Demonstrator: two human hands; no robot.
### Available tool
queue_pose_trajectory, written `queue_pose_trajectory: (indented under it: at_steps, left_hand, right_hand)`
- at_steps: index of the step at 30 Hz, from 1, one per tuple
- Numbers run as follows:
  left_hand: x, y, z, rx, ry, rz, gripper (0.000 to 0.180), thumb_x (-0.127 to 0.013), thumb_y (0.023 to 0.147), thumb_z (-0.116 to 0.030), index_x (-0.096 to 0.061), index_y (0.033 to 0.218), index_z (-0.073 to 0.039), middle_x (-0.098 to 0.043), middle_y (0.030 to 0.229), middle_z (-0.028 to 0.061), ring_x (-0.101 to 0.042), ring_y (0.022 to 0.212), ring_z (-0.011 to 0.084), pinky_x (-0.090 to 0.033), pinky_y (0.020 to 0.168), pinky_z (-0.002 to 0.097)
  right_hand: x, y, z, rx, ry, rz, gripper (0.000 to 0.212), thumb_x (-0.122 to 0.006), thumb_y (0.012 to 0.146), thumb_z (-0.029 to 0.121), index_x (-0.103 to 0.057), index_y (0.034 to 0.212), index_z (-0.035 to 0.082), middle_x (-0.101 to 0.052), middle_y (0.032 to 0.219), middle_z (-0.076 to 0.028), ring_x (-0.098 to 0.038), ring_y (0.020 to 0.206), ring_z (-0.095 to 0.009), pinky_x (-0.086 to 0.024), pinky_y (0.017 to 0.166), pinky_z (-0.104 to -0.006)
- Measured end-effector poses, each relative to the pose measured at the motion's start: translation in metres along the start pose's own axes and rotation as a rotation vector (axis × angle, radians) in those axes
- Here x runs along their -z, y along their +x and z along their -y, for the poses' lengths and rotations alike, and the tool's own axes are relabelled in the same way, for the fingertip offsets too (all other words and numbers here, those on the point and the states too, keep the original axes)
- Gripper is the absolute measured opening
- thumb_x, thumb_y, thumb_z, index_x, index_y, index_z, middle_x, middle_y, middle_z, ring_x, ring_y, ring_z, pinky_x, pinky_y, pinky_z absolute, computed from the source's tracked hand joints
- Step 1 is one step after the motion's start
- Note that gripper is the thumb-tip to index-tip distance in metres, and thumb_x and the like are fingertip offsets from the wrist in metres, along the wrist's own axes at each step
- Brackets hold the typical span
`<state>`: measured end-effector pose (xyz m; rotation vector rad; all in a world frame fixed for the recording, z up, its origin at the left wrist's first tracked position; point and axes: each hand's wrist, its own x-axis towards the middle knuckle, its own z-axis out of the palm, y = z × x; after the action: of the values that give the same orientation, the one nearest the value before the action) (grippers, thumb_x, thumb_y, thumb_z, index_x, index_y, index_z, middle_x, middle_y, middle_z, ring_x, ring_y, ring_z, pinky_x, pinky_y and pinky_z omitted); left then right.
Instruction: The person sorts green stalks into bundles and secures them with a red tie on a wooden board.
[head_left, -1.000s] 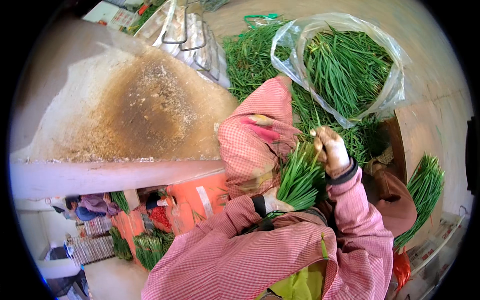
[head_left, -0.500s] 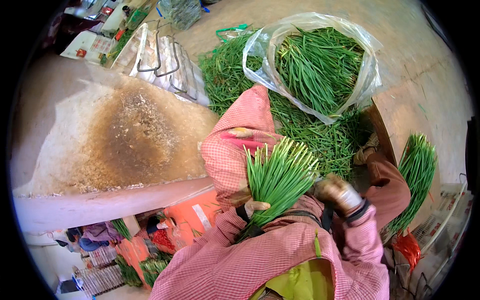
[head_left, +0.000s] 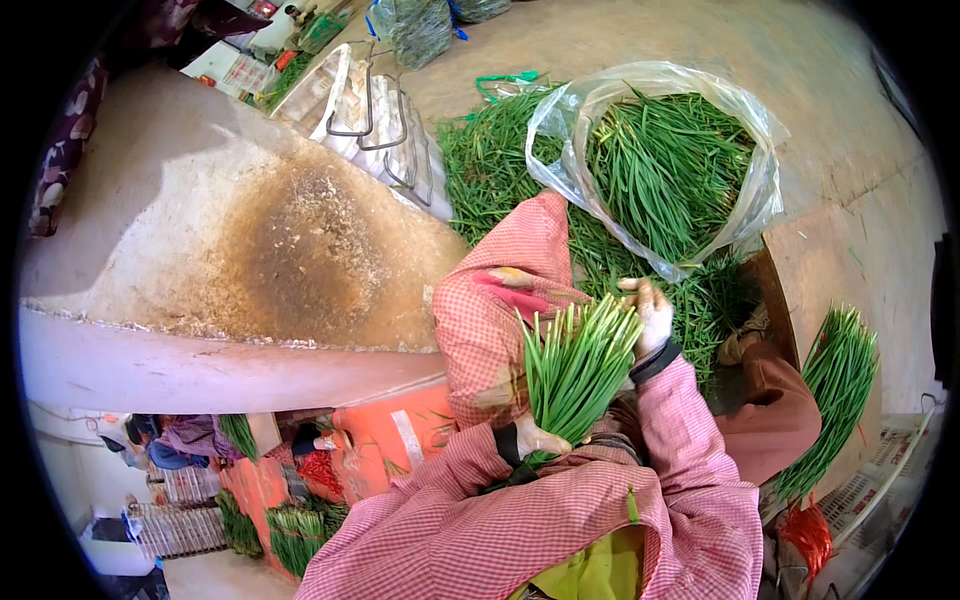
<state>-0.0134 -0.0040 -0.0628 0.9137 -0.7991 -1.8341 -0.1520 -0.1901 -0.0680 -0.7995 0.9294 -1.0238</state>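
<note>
My left hand (head_left: 541, 438) is closed around the lower part of a bunch of green chives (head_left: 578, 365), held over my lap with the pale cut ends fanned upward. My right hand (head_left: 652, 315) is raised at the right side of those ends, fingers stretched and apart; whether it touches the stalks I cannot tell. Under the bunch lies the pink checked cloth (head_left: 500, 260) over my leg. Beyond it stands a clear plastic bag (head_left: 775, 185) filled with chives (head_left: 665, 165), and loose green leaves (head_left: 490, 150) cover the floor around it.
Another chive bunch (head_left: 838, 400) lies on a board (head_left: 815, 250) at the right, above red ties (head_left: 807, 535). To the left is a stained pale slab (head_left: 180, 250). White crates with metal handles (head_left: 385, 140) stand behind it. Orange surfaces (head_left: 375, 440) hold more bunches at lower left.
My right hand has moved up and forward from beside my waist to the bunch's cut ends, its fingers now extended. My left hand still grips the bunch. The view has shifted slightly.
</note>
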Motion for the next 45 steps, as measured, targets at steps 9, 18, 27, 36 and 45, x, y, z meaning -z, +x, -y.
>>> queue_pose_trajectory:
  at_steps: [9, 18, 27, 36, 45]
  left_hand:
    - [0.027, -0.001, 0.069, 0.072, 0.209, -0.200, 0.044, -0.059, 0.068, -0.020, -0.048, 0.107, -0.003, -0.053, 0.106, 0.0094, -0.050, 0.094, 0.0220, -0.039, 0.084, 0.0327]
    - [0.010, -0.004, 0.039, 0.028, 0.271, -0.136, 0.036, -0.058, 0.066, -0.009, -0.052, 0.101, -0.003, -0.057, 0.099, 0.0077, -0.053, 0.088, 0.0170, -0.040, 0.080, 0.0281]
    - [-0.019, -0.010, -0.017, 0.122, 0.580, -0.178, 0.045, -0.057, 0.070, -0.013, -0.046, 0.113, -0.004, -0.049, 0.113, 0.0098, -0.046, 0.102, 0.0210, -0.034, 0.088, 0.0290]
    - [-0.020, 0.001, 0.009, 0.113, 0.330, -0.407, 0.034, -0.031, 0.081, -0.008, -0.042, 0.113, 0.000, -0.049, 0.113, 0.0116, -0.048, 0.100, 0.0221, -0.038, 0.085, 0.0320]
    - [-0.036, 0.009, -0.014, 0.109, -0.917, -0.489, 0.038, -0.021, 0.087, -0.019, -0.039, 0.117, -0.002, -0.043, 0.120, 0.0129, -0.042, 0.109, 0.0249, -0.030, 0.095, 0.0340]
  right_hand:
    - [0.050, 0.020, 0.097, 0.113, -0.514, 0.303, 0.068, -0.065, 0.071, 0.036, -0.036, 0.119, -0.002, -0.044, 0.115, -0.017, -0.041, 0.108, -0.025, -0.032, 0.092, -0.0304]
    - [0.035, 0.040, 0.061, 0.584, -0.819, 0.073, 0.012, -0.049, 0.081, 0.012, -0.056, 0.079, 0.002, -0.059, 0.068, -0.011, -0.057, 0.062, -0.020, -0.045, 0.055, -0.0329]
    - [0.008, -0.055, 0.087, 0.799, -1.525, 0.302, 0.048, -0.063, 0.065, 0.036, -0.050, 0.103, 0.009, -0.034, 0.124, -0.016, -0.036, 0.110, -0.034, -0.027, 0.089, -0.0486]
    - [0.091, 0.002, 0.083, 0.672, -1.684, -0.410, 0.055, -0.067, 0.061, 0.024, -0.046, 0.109, 0.008, -0.046, 0.113, -0.012, -0.035, 0.110, -0.031, -0.026, 0.089, -0.0479]
    - [-0.019, -0.033, 0.050, 0.447, -1.703, 0.667, 0.034, -0.047, 0.074, 0.035, -0.055, 0.097, 0.011, -0.050, 0.104, -0.010, -0.041, 0.103, -0.024, -0.025, 0.088, -0.0509]
